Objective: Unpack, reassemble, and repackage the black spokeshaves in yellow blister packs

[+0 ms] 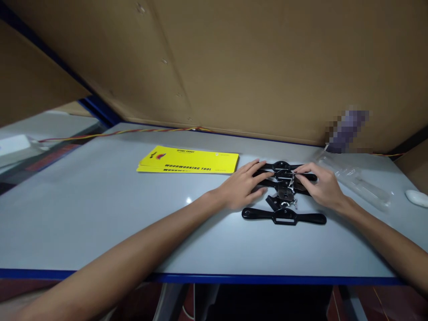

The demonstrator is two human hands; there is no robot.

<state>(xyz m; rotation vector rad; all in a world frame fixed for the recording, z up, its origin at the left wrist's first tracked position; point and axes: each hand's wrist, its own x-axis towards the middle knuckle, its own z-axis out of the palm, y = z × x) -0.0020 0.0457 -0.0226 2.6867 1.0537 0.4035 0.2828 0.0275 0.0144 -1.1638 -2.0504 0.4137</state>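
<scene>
So, the black tools (283,214) lie one above the next, just right of the middle of the frame. They look like metal, so I think they are hard, stiff and a bit heavy, and maybe slippery where they shine. The fat handle ends look best to hold. The little silver screws (294,204) among them may be easy to drop.

The left hand (241,187) is spread wide, with its fingers on the left ends of the upper tools. It does not close around anything. The right hand (321,182) is nearly closed, and its thumb and finger seem to pinch a thin dark piece (288,173) over the tools. I cannot tell just what it is.

Left of the left hand are yellow cards (190,159) in a pile. On the right side of the frame, crumpled see-through bags (364,183) lie on the worktop (100,214). I can't tell if they hold anything.
</scene>
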